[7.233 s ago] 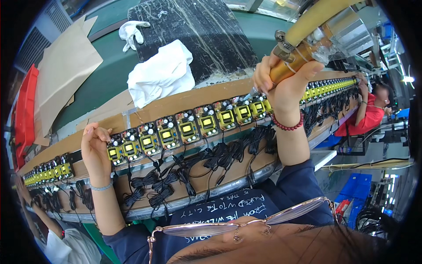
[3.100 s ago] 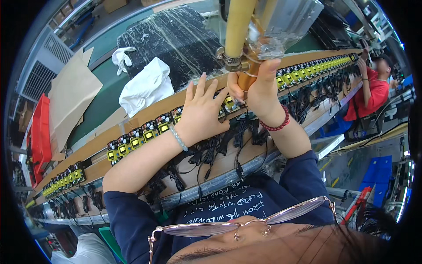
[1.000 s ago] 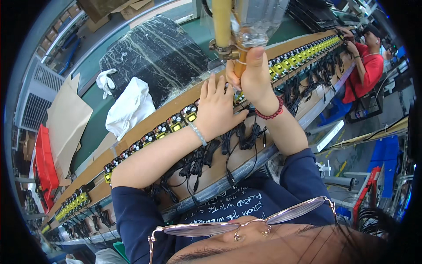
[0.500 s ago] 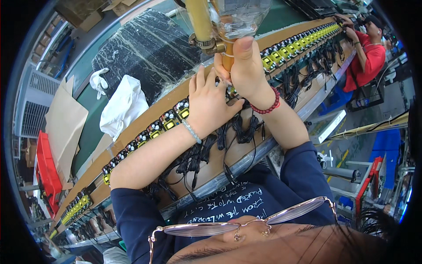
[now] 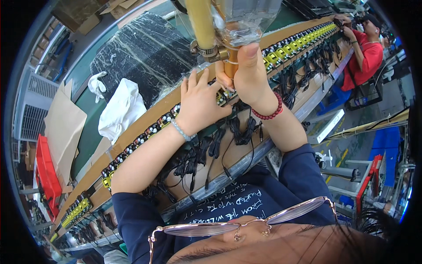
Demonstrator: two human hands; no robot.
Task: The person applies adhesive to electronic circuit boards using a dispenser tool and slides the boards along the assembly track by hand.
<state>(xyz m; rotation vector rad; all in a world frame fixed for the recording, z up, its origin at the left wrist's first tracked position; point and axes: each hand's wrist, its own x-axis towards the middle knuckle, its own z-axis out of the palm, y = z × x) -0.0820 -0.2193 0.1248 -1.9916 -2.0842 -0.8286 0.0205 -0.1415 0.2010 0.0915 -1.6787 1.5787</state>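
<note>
My right hand [image 5: 252,83] is wrapped round the orange handle of a glue gun [image 5: 231,67], its thumb pointing up. The gun's head is covered in clear plastic, and a thick yellow hose [image 5: 201,24] joins it at a metal clamp. Its tip is hidden behind my fingers. Just left of it, my left hand [image 5: 198,105] lies palm down with fingers spread over a row of small circuit boards [image 5: 151,130] with yellow and black parts. The boards under both hands are hidden. Coiled black cables [image 5: 241,130] hang from the row towards me.
Boards [image 5: 281,53] continue along the wooden strip to the far right, where a person in red [image 5: 369,57] works. Beyond the strip lie a black glue-streaked slab [image 5: 140,55], a white cloth [image 5: 121,110] and a white glove [image 5: 96,86]. A red bin [image 5: 47,171] stands at left.
The glue gun and my right hand have shifted slightly right and towards me. My left hand has slid a little left along the row, leaving a wider gap between the hands.
</note>
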